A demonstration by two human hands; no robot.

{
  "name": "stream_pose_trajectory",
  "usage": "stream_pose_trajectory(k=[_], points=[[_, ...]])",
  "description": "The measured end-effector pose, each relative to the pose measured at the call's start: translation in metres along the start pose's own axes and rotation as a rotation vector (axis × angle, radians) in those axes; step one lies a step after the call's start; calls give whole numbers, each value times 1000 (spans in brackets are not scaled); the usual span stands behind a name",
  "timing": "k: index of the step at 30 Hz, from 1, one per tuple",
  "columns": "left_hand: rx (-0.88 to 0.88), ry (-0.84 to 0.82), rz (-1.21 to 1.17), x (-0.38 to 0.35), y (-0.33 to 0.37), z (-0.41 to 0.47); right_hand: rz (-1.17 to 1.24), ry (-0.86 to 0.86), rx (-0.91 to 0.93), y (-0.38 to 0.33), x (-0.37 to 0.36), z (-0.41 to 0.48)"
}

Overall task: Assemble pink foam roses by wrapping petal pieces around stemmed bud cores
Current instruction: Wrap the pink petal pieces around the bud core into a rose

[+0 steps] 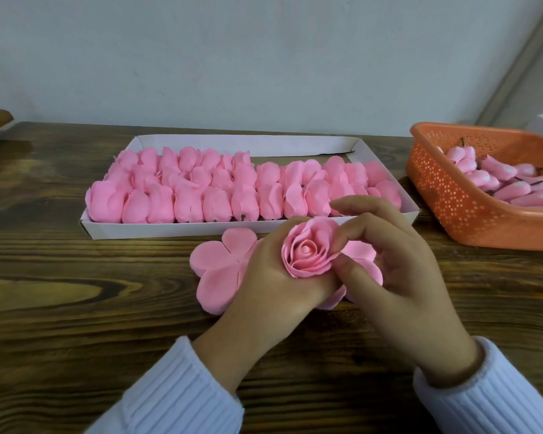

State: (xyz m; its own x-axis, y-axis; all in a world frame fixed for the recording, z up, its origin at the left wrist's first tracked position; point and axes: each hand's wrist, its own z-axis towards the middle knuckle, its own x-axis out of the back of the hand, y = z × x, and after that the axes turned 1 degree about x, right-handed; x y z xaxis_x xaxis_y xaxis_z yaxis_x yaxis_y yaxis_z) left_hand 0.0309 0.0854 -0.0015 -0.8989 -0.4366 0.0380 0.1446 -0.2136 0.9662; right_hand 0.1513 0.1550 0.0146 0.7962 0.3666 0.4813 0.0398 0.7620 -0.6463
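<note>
A dark wooden table is seen against a pale wall. A white tray, packed with rows of folded pink petals, is set across its middle. An orange basket of stemmed buds is placed at far right, apart from the tray. Just before the tray, a rose is gripped from below by the left hand, while its outer petal is pinched between thumb and forefinger of the right hand. Flat petal pieces are spread on the table under both hands.
</note>
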Motion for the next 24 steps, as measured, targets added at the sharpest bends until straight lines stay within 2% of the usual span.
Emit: stream_pose_trajectory(k=[8,17,21,24], points=[[-18,55,-29,1,-6,2,-13,39,38,0,-2,-1],[-26,-4,11,2,-6,1,-9,56,74,3,-2,0],[-29,-57,18,2,-3,0,81,13,48,3,-1,-1],[-54,-106,-24,3,-3,-2,295,-16,-79,4,-2,-1]])
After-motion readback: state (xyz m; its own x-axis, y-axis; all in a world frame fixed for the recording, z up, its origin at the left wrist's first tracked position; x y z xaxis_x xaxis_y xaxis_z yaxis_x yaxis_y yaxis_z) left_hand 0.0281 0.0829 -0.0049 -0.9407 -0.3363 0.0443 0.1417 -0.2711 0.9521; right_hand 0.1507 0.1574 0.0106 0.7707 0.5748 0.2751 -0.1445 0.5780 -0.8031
